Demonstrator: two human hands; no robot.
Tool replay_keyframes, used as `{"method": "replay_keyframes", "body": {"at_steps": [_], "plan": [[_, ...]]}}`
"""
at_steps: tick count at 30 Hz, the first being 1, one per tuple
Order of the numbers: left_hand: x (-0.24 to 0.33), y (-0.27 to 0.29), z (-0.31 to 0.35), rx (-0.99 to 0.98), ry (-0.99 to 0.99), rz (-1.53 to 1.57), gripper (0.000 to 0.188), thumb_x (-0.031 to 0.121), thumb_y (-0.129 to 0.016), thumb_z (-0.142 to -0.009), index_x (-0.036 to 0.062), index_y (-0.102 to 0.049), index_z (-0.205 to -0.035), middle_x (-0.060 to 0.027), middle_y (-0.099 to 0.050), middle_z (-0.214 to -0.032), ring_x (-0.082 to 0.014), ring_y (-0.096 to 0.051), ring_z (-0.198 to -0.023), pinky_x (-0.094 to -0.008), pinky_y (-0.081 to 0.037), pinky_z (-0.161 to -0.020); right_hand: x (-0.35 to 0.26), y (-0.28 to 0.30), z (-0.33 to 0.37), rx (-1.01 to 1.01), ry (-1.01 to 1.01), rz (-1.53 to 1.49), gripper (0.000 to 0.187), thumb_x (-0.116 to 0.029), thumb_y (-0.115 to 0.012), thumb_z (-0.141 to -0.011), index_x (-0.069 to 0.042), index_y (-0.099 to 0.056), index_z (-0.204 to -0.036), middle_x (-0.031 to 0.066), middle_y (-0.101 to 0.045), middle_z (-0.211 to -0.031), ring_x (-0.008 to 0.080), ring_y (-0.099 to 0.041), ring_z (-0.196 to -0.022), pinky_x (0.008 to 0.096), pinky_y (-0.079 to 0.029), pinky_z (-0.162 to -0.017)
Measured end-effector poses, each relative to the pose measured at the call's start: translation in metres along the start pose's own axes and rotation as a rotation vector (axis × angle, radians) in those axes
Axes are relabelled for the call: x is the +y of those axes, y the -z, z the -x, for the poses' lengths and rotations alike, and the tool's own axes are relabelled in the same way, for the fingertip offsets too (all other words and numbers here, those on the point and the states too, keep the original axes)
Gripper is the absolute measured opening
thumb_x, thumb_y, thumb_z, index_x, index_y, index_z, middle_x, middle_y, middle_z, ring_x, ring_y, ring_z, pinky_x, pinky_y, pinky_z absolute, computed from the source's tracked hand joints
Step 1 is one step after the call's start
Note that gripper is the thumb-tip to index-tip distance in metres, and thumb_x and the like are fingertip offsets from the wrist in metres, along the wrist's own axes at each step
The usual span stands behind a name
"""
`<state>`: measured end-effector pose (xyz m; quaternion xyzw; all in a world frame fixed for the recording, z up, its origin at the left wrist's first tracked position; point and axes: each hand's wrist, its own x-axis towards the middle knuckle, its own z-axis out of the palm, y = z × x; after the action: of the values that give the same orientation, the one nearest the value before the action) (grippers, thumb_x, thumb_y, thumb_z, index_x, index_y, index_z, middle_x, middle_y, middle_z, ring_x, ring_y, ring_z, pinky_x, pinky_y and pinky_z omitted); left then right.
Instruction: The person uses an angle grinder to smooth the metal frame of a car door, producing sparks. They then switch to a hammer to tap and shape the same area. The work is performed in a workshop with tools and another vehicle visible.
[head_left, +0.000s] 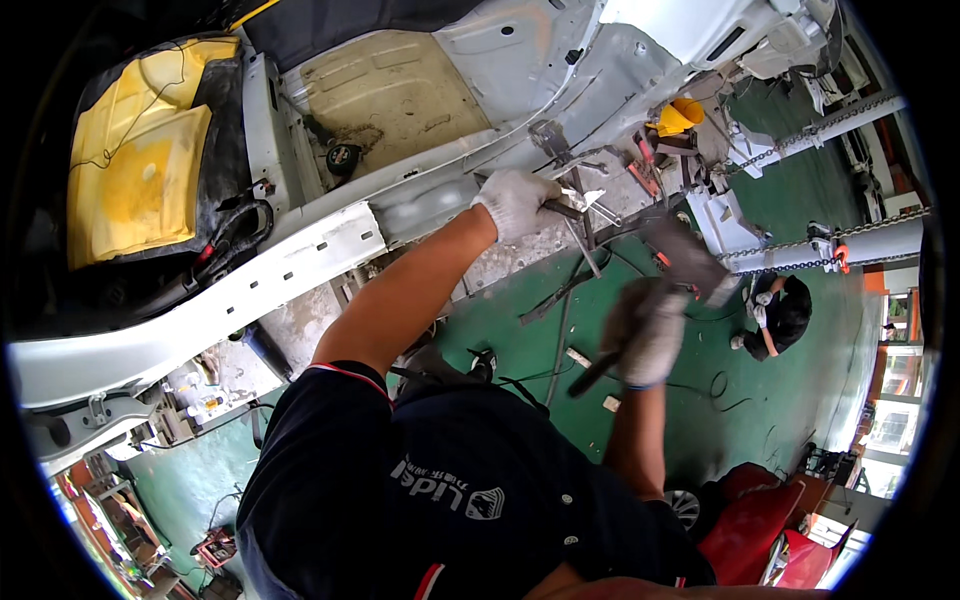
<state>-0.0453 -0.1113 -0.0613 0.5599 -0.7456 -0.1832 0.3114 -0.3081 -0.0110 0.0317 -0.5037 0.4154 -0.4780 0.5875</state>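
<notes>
Green workshop floor [800,400] lies open to my right, beyond the stripped white car body [200,310]. My left hand [515,200], fingers wrapped tight, holds a chisel [565,211] against the sill's torn edge. My right hand [650,340], blurred, grips a hammer [690,262] nearer me.

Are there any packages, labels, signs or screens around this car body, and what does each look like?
No packages, signs or screens can be made out.
Shirt logo: on the person's dark shirt, low centre; white lettering beside a small white emblem.
Possible sticker: on a part under the white sill, lower left; small, yellowish, too blurred to be sure.
</notes>
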Motion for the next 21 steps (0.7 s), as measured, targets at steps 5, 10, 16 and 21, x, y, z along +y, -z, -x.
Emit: {"method": "replay_keyframes", "body": {"at_steps": [5, 10, 16, 21], "plan": [[-0.011, -0.005, 0.000, 0.015, 0.014, 0.034, 0.036, 0.044, -0.078, -0.086, 0.0160, -0.078, -0.109, -0.0132, -0.077, -0.099, -0.0366, -0.074, -0.097, -0.0479, -0.057, -0.084, -0.139, 0.028, -0.013, -0.141, 0.739, -0.298, 0.048, -0.052, -0.055, -0.108, -0.008, -0.068, -0.096, -0.0067, -0.044, -0.055, 0.0057, -0.036, -0.040, 0.0246, -0.032, -0.039], [0.001, 0.000, -0.001, -0.066, -0.028, 0.044, 0.037, 0.045, -0.078, -0.086, 0.0145, -0.078, -0.107, -0.0130, -0.077, -0.098, -0.0374, -0.074, -0.094, -0.0485, -0.058, -0.082, 0.027, 0.003, 0.002, 0.007, 0.247, 0.029, 0.037, -0.043, -0.056, -0.109, -0.016, -0.061, -0.085, -0.0031, -0.050, -0.062, 0.0081, -0.046, -0.053, 0.0300, -0.037, -0.048], [0.008, 0.021, -0.008, -0.012, -0.033, 0.067, 0.032, 0.049, -0.075, -0.090, 0.0175, -0.078, -0.094, -0.0080, -0.077, -0.085, -0.0292, -0.076, -0.077, -0.0428, -0.060, -0.070, 0.022, -0.008, 0.011, 0.070, -0.252, 0.025, 0.057, -0.059, -0.046, -0.111, -0.006, -0.060, -0.094, 0.0029, -0.043, -0.053, 0.0165, -0.041, -0.037, 0.0349, -0.036, -0.036], [0.014, 0.005, 0.003, -0.129, 0.024, -0.093, 0.030, 0.050, -0.070, -0.091, 0.0239, -0.079, -0.104, -0.0084, -0.078, -0.095, -0.0336, -0.075, -0.094, -0.0490, -0.058, -0.081, 0.022, 0.015, 0.022, 0.160, -0.179, 0.006, 0.069, -0.073, -0.049, -0.104, -0.006, -0.061, -0.095, 0.0019, -0.041, -0.054, 0.0161, -0.039, -0.038, 0.0353, -0.037, -0.035]]}}
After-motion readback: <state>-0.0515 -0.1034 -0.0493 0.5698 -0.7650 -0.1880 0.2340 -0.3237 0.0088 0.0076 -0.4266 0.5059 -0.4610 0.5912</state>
